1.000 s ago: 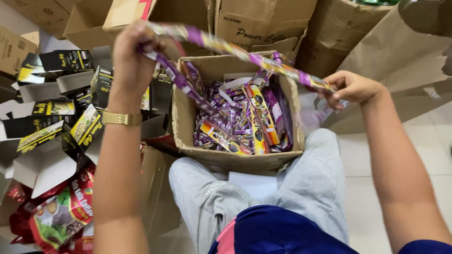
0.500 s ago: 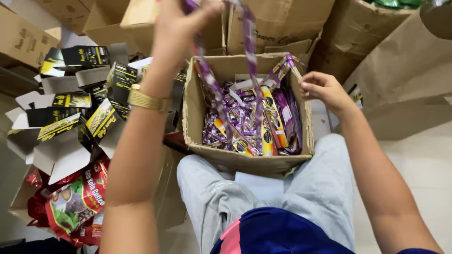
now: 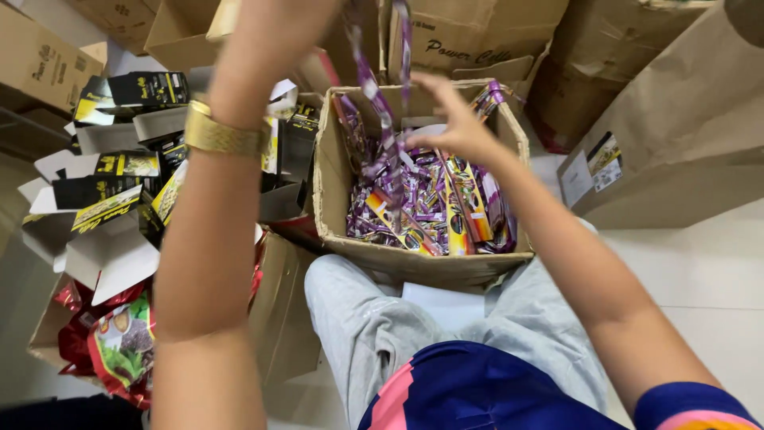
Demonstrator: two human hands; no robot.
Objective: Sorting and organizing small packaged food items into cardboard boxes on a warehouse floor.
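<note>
Purple sachet strip (image 3: 382,119) lifted above the cardboard box (image 3: 334,183)

The left hand (image 3: 278,32) grips the strip's top high over the box; the right hand (image 3: 458,127), fingers spread, touches nothing clearly. Lowering likely needs a steady guiding hand.

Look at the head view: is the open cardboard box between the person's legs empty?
No, the cardboard box is filled with purple sachets.

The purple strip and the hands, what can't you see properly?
- Left hand, head view: fingers cut off by the top edge, so its grip is unseen.
- Purple strip: its top leaves the frame; blurred.
- Right hand: fingertips spread near the strip, contact unclear.
- Box bottom: covered by packets.
</note>
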